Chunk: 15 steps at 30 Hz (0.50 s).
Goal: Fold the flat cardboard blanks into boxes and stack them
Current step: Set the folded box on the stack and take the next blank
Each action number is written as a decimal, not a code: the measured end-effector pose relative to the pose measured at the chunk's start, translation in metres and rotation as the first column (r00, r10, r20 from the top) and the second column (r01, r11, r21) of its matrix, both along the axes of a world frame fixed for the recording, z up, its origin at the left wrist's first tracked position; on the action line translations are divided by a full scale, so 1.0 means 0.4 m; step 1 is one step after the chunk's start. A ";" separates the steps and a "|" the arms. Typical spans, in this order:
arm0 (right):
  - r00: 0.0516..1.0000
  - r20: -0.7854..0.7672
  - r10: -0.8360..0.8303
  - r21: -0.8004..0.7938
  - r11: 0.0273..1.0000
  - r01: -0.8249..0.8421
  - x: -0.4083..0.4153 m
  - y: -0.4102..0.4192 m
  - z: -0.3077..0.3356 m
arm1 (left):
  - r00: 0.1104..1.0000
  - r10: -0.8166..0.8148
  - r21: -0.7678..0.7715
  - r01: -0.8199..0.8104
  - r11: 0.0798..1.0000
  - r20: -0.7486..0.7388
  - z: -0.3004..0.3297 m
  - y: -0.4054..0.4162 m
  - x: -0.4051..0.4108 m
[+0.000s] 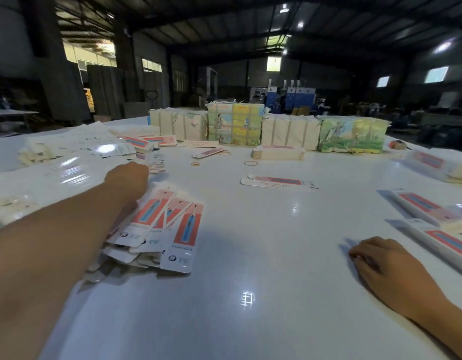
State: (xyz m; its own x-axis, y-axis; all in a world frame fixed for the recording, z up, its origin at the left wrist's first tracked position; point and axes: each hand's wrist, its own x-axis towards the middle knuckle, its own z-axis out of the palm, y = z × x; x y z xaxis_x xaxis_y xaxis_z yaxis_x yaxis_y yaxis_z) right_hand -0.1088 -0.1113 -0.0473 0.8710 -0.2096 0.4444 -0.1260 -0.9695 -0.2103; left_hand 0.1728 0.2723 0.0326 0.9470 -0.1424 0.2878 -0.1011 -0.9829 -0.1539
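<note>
A fanned pile of flat white and pink cardboard blanks (162, 227) lies on the white table (250, 268) at the left. My left hand (127, 179) reaches forward over this pile toward more loose blanks (155, 162) behind it. Its fingers are hidden behind the back of the hand. My right hand (380, 261) rests on the table at the lower right, fingers bent, holding nothing. Just right of it lie two long folded boxes (429, 210) (455, 246). A single flat blank (279, 183) lies alone in the middle of the table.
Tied bundles of printed cardboard (235, 124) line the far side. A low stack of blanks (277, 153) sits before them, with rubber bands (250, 163) nearby. Plastic-wrapped packs (66, 170) lie at the left and another wrapped pack (437, 165) at the far right.
</note>
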 end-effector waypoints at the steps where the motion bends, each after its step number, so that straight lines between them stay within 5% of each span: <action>1: 1.000 -0.006 0.007 -0.001 1.000 -0.007 0.000 0.001 0.002 | 1.000 -0.009 -0.081 0.011 0.997 0.026 0.019 -0.015 -0.005; 4: 0.999 -0.034 0.022 -0.008 1.000 -0.022 0.002 0.002 0.004 | 0.975 -0.217 -0.364 0.221 0.905 0.050 0.053 -0.141 -0.060; 7: 1.000 -0.024 0.019 -0.020 1.000 -0.019 -0.002 0.005 0.007 | 0.823 -0.568 -0.456 0.512 0.728 0.017 0.033 -0.301 -0.200; 11: 0.999 -0.053 0.008 -0.028 1.000 -0.009 -0.013 0.009 0.014 | 0.585 -0.806 -0.381 0.728 0.570 -0.089 -0.112 -0.474 -0.431; 15: 1.000 -0.014 0.026 -0.004 1.000 -0.026 -0.020 0.010 0.015 | 0.576 -0.816 -0.156 0.811 0.564 0.042 -0.207 -0.529 -0.507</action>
